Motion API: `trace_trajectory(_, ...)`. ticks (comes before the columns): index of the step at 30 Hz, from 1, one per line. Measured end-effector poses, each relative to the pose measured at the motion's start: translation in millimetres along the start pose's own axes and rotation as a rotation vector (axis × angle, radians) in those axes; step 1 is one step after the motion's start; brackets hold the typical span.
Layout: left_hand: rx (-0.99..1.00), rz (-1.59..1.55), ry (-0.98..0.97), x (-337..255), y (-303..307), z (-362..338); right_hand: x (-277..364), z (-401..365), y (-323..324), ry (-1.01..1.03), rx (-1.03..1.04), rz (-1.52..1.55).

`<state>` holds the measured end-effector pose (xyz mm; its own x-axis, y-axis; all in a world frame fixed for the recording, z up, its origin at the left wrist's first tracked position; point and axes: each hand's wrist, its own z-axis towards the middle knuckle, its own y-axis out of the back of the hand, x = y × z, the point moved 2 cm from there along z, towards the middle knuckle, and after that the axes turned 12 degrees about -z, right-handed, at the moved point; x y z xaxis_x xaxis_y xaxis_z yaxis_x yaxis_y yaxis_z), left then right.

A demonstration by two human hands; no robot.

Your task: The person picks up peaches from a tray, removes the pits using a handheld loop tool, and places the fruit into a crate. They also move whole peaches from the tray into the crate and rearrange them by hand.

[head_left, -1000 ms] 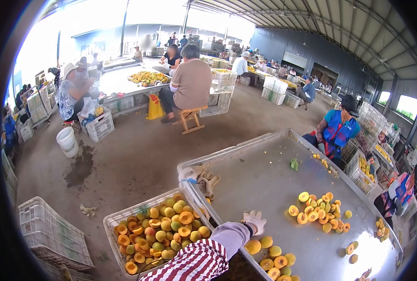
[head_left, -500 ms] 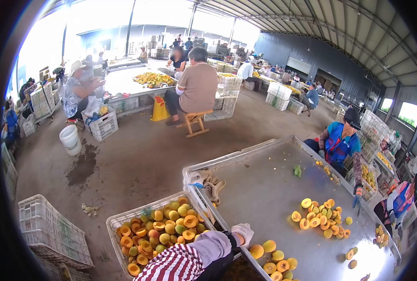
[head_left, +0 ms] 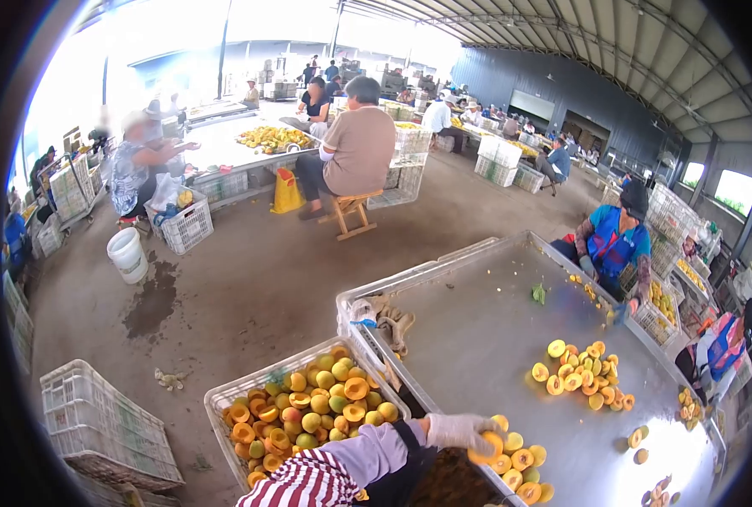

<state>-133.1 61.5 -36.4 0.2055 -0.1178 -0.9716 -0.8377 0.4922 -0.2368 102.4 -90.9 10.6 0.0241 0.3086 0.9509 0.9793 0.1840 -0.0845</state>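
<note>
My left hand, in a pale knitted glove with a lilac sleeve and red-and-white striped cloth behind it, reaches over the near edge of the metal table. Its fingers are curled on a halved yellow peach. Right beside the hand lie several more peach halves, some with orange cut faces up. To the left of my forearm stands a white plastic crate filled with whole and halved peaches. My right hand is out of view.
Farther over the table lies another heap of peach halves, with a green leaf beyond. Brown gloves rest at the left corner. A co-worker in a blue vest sits at the far side. Empty-looking crates stand lower left.
My left hand has moved right, from the table's edge onto the near peach halves, and closed on one. The co-worker's gloved hand has shifted up along the table edge. The view has tilted slightly.
</note>
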Motion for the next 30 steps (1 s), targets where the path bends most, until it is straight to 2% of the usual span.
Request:
trace_trajectory(1, 0.04, 0.354, -0.104, -7.6, -18.1, -12.0, 9.6, -1.9, -3.0, -0.03, -0.022, 0.005)
trace_trajectory(2, 0.008, 0.438, -0.074, -0.5, -29.0, -15.3, 7.1, 2.4, -1.2, 0.018, -0.026, -0.005)
trace_trajectory(4, -0.173, 0.109, -0.147, 36.1, -29.6, -6.1, 12.9, 1.9, 1.3, 0.02, -0.002, 0.04)
trace_trajectory(6, -0.316, -0.526, 0.108, -47.1, -56.6, -41.7, 23.5, 1.5, -6.0, 0.019, -0.037, 0.062)
trace_trajectory(8, -0.35, -0.586, 0.041, -55.2, -64.7, -48.3, 3.3, 2.6, 9.8, -0.004, 0.024, 0.013)
trace_trajectory(10, -0.339, -0.684, -0.064, -45.6, -75.5, -45.5, 35.6, -8.0, -9.5, -0.046, -0.011, -0.117)
trace_trajectory(12, -0.402, -0.725, -0.083, -47.9, -89.6, -47.7, 35.0, -9.5, -15.1, 0.048, -0.015, -0.16)
trace_trajectory(14, -0.348, -0.775, -0.079, -34.4, -95.6, -48.8, 32.1, -11.3, -16.3, 0.044, -0.074, -0.37)
trace_trajectory(16, -0.295, -0.861, -0.186, -32.2, -103.9, -49.6, 38.7, -14.7, -21.3, 0.042, -0.125, -0.511)
trace_trajectory(18, -0.31, -0.787, -0.164, -30.8, -109.4, -52.5, 54.3, -17.9, -20.7, 0.026, -0.144, -0.567)
trace_trajectory(20, -0.341, -0.557, -0.158, -32.4, -114.6, -56.5, 60.7, -19.3, -18.2, -0.09, -0.059, -0.594)
trace_trajectory(22, -0.352, -0.538, -0.141, -36.0, -120.4, -57.0, 54.8, -19.4, -13.5, -0.067, -0.042, -0.586)
trace_trajectory(25, -0.295, -0.433, -0.126, -44.1, -124.5, -60.6, 39.3, -15.1, -10.9, -0.119, 0.073, -0.324)
trace_trajectory(29, -0.277, -0.384, -0.162, -46.0, -131.7, -62.1, 35.3, -15.9, -11.3, -0.079, 0.041, -0.388)
trace_trajectory(30, -0.295, -0.376, -0.129, -44.6, -133.1, -62.5, 37.2, -17.3, -12.8, 0.0, -0.069, -0.422)
